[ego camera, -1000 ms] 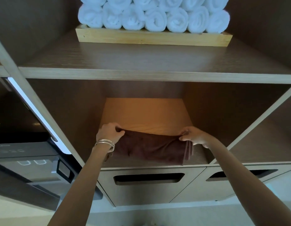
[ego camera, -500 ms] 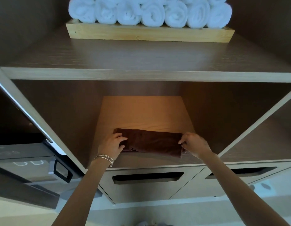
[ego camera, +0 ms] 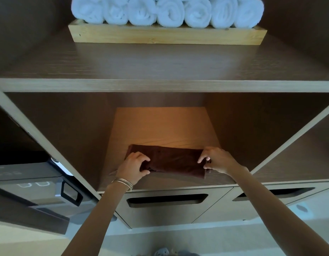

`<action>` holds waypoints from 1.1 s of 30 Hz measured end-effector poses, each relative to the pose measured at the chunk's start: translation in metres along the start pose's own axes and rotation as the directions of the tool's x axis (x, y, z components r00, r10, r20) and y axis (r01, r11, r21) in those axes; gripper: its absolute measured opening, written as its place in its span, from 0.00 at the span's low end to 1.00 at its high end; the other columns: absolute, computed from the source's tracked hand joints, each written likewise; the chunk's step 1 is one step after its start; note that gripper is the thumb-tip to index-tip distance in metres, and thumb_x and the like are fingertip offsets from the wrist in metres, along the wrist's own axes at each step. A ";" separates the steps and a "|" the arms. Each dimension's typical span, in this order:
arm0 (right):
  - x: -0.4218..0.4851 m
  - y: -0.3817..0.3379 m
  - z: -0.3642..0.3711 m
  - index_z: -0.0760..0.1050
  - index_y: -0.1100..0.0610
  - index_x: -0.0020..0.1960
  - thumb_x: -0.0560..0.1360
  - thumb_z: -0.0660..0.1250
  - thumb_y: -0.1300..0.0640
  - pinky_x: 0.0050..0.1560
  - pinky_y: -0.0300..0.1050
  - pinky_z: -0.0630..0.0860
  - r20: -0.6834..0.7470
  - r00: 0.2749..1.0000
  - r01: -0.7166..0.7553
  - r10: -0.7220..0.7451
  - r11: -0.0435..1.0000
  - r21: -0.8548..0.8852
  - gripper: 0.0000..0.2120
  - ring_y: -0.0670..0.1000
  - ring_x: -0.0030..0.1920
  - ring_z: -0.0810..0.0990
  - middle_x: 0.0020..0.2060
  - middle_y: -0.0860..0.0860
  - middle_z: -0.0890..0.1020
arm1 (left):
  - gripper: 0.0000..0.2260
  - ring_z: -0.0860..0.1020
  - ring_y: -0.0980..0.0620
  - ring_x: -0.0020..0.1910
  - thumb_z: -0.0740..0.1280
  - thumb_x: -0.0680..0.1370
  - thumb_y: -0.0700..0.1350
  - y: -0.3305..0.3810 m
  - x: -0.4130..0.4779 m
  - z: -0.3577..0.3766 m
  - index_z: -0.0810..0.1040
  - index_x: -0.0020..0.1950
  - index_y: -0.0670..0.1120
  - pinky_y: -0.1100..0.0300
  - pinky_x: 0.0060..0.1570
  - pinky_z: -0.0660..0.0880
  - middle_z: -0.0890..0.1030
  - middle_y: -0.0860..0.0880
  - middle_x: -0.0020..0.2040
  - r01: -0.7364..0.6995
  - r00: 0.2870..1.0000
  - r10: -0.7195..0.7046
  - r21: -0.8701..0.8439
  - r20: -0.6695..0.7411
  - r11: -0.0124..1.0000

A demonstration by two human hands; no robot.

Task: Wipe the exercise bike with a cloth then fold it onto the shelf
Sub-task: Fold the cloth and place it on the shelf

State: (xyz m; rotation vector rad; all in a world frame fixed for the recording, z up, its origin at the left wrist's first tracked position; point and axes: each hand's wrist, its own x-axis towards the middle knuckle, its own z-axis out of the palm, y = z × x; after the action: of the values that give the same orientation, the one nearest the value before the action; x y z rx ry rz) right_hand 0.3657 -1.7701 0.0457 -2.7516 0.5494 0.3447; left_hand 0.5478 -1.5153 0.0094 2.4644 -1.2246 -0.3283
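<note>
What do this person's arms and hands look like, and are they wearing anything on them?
Both arms are bare, with no sleeves or gloves in view. At the wrist of the left hand sits a stack of thin, silvery metal bangles. The right hand and its wrist show nothing worn.

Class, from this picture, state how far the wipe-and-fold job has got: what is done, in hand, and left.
Done: the brown cloth lies folded into a long strip on the lit shelf. In hand: the left hand and right hand grip its two ends. Left: letting go, perhaps one more fold. The bike is out of view, so the wiping cannot be checked.
</note>
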 end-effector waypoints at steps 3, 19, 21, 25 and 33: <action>0.000 0.003 -0.003 0.80 0.44 0.51 0.69 0.74 0.58 0.45 0.40 0.72 0.073 0.995 0.068 -0.071 0.997 0.036 0.14 0.45 0.51 0.74 0.53 0.42 0.75 | 0.19 0.70 0.48 0.61 0.72 0.72 0.48 0.004 -0.001 0.005 0.74 0.62 0.50 0.54 0.57 0.72 0.74 0.51 0.62 -0.032 0.998 0.035 0.062 -0.051 0.998; -0.012 -0.013 -0.015 0.72 0.50 0.45 0.74 0.66 0.59 0.42 0.47 0.79 -0.085 0.996 -0.025 0.038 0.988 0.154 0.05 0.47 0.38 0.82 0.38 0.49 0.82 | 0.14 0.72 0.47 0.59 0.66 0.74 0.45 0.097 0.031 0.048 0.75 0.60 0.47 0.54 0.53 0.70 0.77 0.49 0.58 -0.282 0.951 0.294 0.121 -0.095 0.952; -0.008 -0.013 -0.024 0.73 0.55 0.47 0.75 0.66 0.63 0.44 0.49 0.80 -0.091 0.995 -0.012 0.039 0.960 0.280 0.05 0.50 0.40 0.83 0.40 0.55 0.83 | 0.13 0.73 0.48 0.59 0.66 0.74 0.43 0.095 0.035 0.044 0.76 0.58 0.47 0.55 0.51 0.71 0.77 0.49 0.57 -0.210 0.964 0.221 0.083 -0.149 0.974; -0.009 -0.012 -0.036 0.74 0.57 0.43 0.73 0.68 0.66 0.58 0.47 0.77 -0.154 0.988 0.061 0.005 0.903 0.426 0.06 0.53 0.51 0.80 0.47 0.55 0.80 | 0.12 0.74 0.47 0.56 0.65 0.75 0.41 0.076 0.032 0.039 0.77 0.58 0.46 0.55 0.50 0.73 0.78 0.49 0.55 -0.119 0.975 0.126 0.048 -0.182 0.992; -0.015 0.010 -0.001 0.81 0.56 0.45 0.72 0.70 0.65 0.56 0.47 0.76 -0.003 0.999 -0.046 0.047 0.992 0.116 0.05 0.49 0.49 0.78 0.48 0.51 0.79 | 0.15 0.76 0.46 0.55 0.66 0.74 0.36 0.049 0.012 0.042 0.80 0.59 0.47 0.52 0.49 0.77 0.80 0.48 0.54 -0.239 0.960 0.246 0.066 -0.134 0.969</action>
State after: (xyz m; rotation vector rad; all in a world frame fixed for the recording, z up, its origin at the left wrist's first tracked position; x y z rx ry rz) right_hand 0.3480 -1.7741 0.0482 -2.6326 0.6161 0.3059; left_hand 0.5053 -1.5614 -0.0083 2.2982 -1.4676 -0.0561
